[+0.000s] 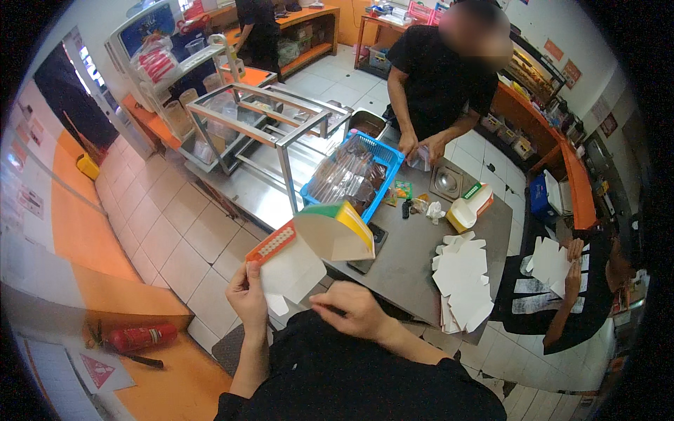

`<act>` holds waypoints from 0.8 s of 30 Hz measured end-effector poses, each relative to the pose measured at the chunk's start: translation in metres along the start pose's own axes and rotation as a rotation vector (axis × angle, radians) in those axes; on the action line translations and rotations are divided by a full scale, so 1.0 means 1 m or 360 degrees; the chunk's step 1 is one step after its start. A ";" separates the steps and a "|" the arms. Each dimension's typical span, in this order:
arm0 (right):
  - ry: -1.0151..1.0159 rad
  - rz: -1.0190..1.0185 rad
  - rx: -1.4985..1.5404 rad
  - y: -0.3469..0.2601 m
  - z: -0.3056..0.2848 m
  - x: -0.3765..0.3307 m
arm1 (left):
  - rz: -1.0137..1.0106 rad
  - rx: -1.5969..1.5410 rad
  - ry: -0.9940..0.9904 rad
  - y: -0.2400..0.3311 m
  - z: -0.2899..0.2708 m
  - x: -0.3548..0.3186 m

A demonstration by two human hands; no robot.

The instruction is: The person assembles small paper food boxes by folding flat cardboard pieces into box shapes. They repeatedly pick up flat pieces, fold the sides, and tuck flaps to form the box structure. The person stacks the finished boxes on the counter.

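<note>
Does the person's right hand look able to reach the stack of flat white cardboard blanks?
Probably yes: the right hand seems empty, and nothing visible blocks its way to the white cardboard stack.

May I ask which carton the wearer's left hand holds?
The carton with the curved green side, pinched by the left hand; the folded carton and white stack rest on the table.

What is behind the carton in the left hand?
Past the carton you can see floor tiles, the blue basket and the grey table, with a dark flat object partly covered. Whatever lies directly behind the carton's panels is hidden.
</note>
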State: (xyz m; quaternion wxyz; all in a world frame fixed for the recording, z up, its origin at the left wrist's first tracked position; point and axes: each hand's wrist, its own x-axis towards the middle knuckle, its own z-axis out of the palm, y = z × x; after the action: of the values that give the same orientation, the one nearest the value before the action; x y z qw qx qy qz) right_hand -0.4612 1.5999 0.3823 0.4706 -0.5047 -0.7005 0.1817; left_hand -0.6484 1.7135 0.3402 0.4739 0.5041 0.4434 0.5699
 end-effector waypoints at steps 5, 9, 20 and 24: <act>-0.0199 0.0289 0.0020 0.004 0.014 -0.007 | -0.0505 -0.0611 0.0008 -0.016 0.010 -0.007; 0.0049 0.0060 -0.0129 0.017 0.008 -0.003 | -0.0682 -0.0855 -0.0081 -0.019 0.014 -0.011; 0.0629 0.0102 0.0419 0.020 0.014 0.001 | -0.0781 -0.0881 -0.0465 -0.015 0.030 -0.033; 0.0571 0.0168 0.0268 0.020 0.017 -0.004 | -0.0779 -0.0690 -0.0543 -0.011 0.033 -0.035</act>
State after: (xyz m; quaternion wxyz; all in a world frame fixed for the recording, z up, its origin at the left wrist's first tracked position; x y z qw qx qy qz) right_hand -0.4650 1.6082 0.3575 0.6182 -0.5239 -0.5603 0.1714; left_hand -0.6126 1.6815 0.3275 0.7590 0.3587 0.3345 0.4282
